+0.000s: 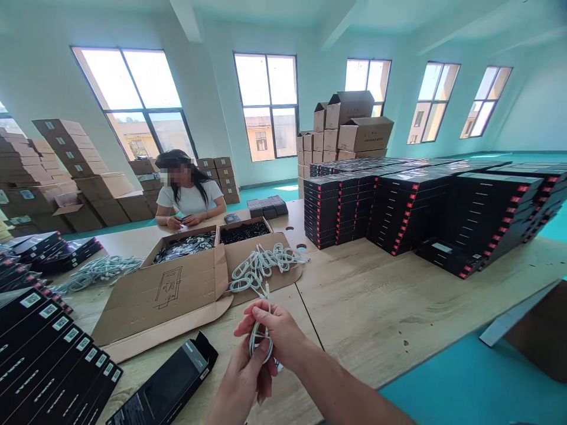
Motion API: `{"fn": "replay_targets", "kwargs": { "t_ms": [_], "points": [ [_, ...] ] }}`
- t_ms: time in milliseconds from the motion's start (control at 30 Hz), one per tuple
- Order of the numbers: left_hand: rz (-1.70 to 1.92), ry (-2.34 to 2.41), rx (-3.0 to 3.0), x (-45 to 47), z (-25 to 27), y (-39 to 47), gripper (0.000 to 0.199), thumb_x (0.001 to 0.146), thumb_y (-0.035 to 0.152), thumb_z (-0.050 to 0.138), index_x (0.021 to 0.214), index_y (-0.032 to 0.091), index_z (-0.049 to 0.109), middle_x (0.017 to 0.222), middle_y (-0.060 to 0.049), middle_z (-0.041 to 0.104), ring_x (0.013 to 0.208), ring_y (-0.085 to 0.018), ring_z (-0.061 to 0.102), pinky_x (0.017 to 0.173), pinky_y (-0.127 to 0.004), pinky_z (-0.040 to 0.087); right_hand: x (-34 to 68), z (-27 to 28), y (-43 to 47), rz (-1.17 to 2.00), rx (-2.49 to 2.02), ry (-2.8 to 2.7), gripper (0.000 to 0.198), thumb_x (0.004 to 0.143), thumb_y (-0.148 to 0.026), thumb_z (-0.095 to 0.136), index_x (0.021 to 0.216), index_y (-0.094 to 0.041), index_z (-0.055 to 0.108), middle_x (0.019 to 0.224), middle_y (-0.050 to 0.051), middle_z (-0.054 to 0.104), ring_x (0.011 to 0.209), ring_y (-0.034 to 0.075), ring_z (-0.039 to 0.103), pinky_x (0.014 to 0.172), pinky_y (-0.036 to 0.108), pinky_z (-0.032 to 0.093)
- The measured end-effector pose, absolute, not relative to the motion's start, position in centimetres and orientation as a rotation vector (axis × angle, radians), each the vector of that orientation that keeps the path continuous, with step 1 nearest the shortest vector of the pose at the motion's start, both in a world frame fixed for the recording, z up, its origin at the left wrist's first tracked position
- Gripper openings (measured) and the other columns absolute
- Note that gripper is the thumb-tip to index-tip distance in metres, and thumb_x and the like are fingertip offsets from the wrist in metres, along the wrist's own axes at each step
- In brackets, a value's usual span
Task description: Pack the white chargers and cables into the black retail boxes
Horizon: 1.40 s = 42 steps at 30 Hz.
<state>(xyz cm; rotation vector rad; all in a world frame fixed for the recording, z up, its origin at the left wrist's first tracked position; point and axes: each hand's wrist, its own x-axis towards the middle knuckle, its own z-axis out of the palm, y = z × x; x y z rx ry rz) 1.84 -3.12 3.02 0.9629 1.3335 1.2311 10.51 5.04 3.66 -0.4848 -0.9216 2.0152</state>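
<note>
While held above bench (pixel 376 301) near its front edge: cable (pixel 254 339), gripped by left hand (pixel 243 370) and right hand (pixel 278 326)
Open box (pixel 170 375): on bench, left of hands

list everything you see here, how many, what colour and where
table: one, pale wood, centre
held cable: one bundle, white, bottom centre
loose cables: many, white, mid-table and further left
open cartons: two, brown, mid-table
near box: one, black, front left
leaning boxes: many, black, left
stacked boxes: many, black with red, right
small packs: several, dark, far edge
person: one, white top, across the table
back cartons: many, brown, rear and left
windows: six, dark-framed, behind
floor: one, turquoise, lower right
left hand: one, bare, bottom centre
right hand: one, bare, just above
</note>
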Motion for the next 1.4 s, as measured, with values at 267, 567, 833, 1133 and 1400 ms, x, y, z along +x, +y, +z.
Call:
{"fn": "replay_targets", "kwargs": {
  "t_ms": [267, 567, 833, 1133, 1400],
  "points": [
    [0.758, 1.992, 1.398, -3.9, 1.4, -1.5, 0.052, 0.081, 0.072, 0.05, 0.062, 0.024, 0.052, 0.061, -0.002, 0.061, 0.059, -0.02, 0.056, 0.058, -0.031, 0.037, 12.8, 2.7, 8.1, 1.802, -0.685, -0.708, 0.052, 0.081, -0.069, 0.07, 0.067, -0.02, 0.061, 0.033, -0.014, 0.034, 0.028, 0.005, 0.027, 0.06, 0.032, 0.057],
    [0.902, 1.973, 1.363, -1.8, -0.2, 0.5, 0.028, 0.064, 0.022, 0.066, 0.048, 0.025, 0.044, 0.046, 0.005, 0.048, 0.052, -0.015, 0.041, 0.056, -0.03, 0.023, 14.1, 0.9, 9.0, 1.81, -0.719, -0.576, 0.03, 0.074, -0.037, 0.081, 0.094, -0.018, 0.069, 0.061, -0.002, 0.071, 0.06, 0.017, 0.069, 0.074, 0.032, 0.057],
    [1.487, 1.553, 0.836, 0.7, -1.4, 0.6, 0.049, 0.074, 0.04, 0.063, 0.116, 0.025, 0.044, 0.102, -0.008, 0.072, 0.089, -0.027, 0.074, 0.073, -0.039, 0.058, 11.6, -0.9, 7.3, 1.147, -0.868, -1.138, 0.049, 0.096, -0.059, 0.052, 0.116, -0.02, 0.075, 0.12, 0.012, 0.076, 0.123, 0.028, 0.064, 0.11, 0.044, 0.044],
    [1.621, 1.049, 0.536, 0.8, -2.7, -0.4, 0.06, 0.063, 0.038, 0.087, 0.116, 0.02, 0.066, 0.123, -0.016, 0.074, 0.115, -0.034, 0.07, 0.09, -0.041, 0.059, 9.9, -4.2, 6.0, 0.792, -0.979, -1.505, 0.044, 0.105, -0.041, 0.039, 0.134, -0.024, 0.068, 0.144, 0.011, 0.063, 0.141, 0.028, 0.05, 0.124, 0.054, 0.029],
    [1.753, 0.957, 0.432, -0.1, -4.0, -0.1, 0.051, 0.062, 0.032, 0.093, 0.107, 0.022, 0.072, 0.112, -0.008, 0.078, 0.102, -0.025, 0.074, 0.08, -0.029, 0.06, 12.0, -3.7, 5.9, 0.807, -0.696, -1.932, 0.051, 0.092, -0.024, 0.063, 0.143, -0.023, 0.06, 0.162, 0.01, 0.042, 0.154, 0.029, 0.031, 0.125, 0.051, 0.032]
  ]
}}
